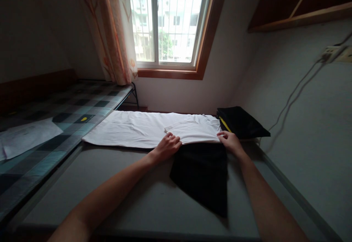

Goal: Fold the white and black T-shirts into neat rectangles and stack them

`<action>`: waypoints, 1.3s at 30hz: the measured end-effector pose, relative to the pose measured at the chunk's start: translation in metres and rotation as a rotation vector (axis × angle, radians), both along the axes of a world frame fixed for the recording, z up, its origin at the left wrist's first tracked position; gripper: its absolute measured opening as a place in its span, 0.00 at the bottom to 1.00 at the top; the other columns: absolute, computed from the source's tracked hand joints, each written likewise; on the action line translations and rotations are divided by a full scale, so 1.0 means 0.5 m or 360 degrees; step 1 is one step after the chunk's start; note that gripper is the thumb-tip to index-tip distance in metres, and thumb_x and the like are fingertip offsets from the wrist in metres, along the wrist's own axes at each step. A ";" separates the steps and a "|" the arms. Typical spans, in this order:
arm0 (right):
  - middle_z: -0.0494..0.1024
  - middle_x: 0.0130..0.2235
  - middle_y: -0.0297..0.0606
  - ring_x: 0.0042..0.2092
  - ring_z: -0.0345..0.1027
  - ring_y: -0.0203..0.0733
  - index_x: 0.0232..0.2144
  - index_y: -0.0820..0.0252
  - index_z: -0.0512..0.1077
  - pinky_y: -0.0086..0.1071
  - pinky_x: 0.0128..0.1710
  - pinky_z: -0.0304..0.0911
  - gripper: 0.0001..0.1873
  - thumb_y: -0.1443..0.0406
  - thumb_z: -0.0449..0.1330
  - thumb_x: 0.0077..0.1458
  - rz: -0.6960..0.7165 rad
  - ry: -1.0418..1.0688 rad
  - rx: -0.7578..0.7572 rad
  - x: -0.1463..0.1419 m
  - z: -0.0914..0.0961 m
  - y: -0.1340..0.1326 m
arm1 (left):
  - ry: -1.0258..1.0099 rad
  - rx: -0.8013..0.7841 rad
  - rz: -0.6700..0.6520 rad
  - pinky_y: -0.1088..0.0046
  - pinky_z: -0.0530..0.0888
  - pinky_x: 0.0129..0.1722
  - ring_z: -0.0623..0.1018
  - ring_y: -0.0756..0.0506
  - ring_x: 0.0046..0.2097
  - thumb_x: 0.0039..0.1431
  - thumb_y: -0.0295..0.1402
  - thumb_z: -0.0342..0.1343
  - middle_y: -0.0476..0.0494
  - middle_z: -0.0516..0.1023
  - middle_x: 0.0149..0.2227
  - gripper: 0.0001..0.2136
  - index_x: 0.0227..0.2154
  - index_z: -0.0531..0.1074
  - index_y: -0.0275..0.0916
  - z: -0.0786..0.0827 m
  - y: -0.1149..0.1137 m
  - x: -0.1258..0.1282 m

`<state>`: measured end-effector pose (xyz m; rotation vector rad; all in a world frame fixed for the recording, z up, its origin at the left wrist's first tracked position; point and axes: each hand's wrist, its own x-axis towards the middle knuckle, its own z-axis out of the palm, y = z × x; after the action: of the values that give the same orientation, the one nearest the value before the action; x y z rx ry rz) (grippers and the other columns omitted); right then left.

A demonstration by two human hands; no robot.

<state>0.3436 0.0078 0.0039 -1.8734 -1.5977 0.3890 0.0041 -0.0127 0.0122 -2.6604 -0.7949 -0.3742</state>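
A white T-shirt (137,126) with a black sleeve (202,172) lies folded into a long strip across a grey table. The sleeve spreads flat from the strip's near edge towards me. My left hand (169,145) has its fingers curled on that near edge, just left of the sleeve. At the strip's right end my right hand (230,142) pinches the edge between thumb and fingers, above the sleeve's right side. Just beyond my right hand sits a stack of folded black clothes (240,121) with a yellow strip showing at its left side.
The grey tabletop (118,190) reaches towards me. On the left stands a bed with a checked mattress (68,102), bearing white papers (30,135). A curtain (110,33) hangs by the window (170,22). Cables (291,95) run down the right wall from a socket.
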 end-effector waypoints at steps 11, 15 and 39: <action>0.73 0.51 0.51 0.54 0.66 0.55 0.45 0.59 0.76 0.47 0.52 0.62 0.17 0.63 0.54 0.56 0.0220 -0.0688 0.0432 -0.104 -0.001 -0.023 | -0.0044 -0.0139 0.0036 0.69 0.67 0.37 0.71 0.45 0.38 0.65 0.31 0.51 0.43 0.73 0.35 0.07 0.33 0.73 0.39 -0.013 0.004 0.001; 0.68 0.59 0.46 0.61 0.60 0.52 0.52 0.55 0.72 0.49 0.59 0.58 0.21 0.56 0.56 0.58 0.0764 -0.0483 0.0476 -0.156 -0.014 -0.032 | -0.0093 -0.0111 0.0041 0.69 0.67 0.37 0.71 0.45 0.38 0.65 0.32 0.52 0.44 0.74 0.36 0.06 0.34 0.73 0.40 -0.017 0.002 0.001; 0.81 0.46 0.40 0.50 0.74 0.45 0.42 0.57 0.80 0.41 0.54 0.67 0.22 0.77 0.53 0.51 0.1045 -0.0635 0.0554 -0.133 -0.020 -0.021 | -0.0275 -0.0206 0.0287 0.67 0.67 0.41 0.72 0.44 0.43 0.64 0.34 0.52 0.45 0.76 0.40 0.06 0.39 0.73 0.42 -0.020 -0.002 0.009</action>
<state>0.2772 -0.0026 -0.0060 -1.1759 -2.3677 -0.0113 0.0087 -0.0139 0.0024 -2.6715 -1.1385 -0.5270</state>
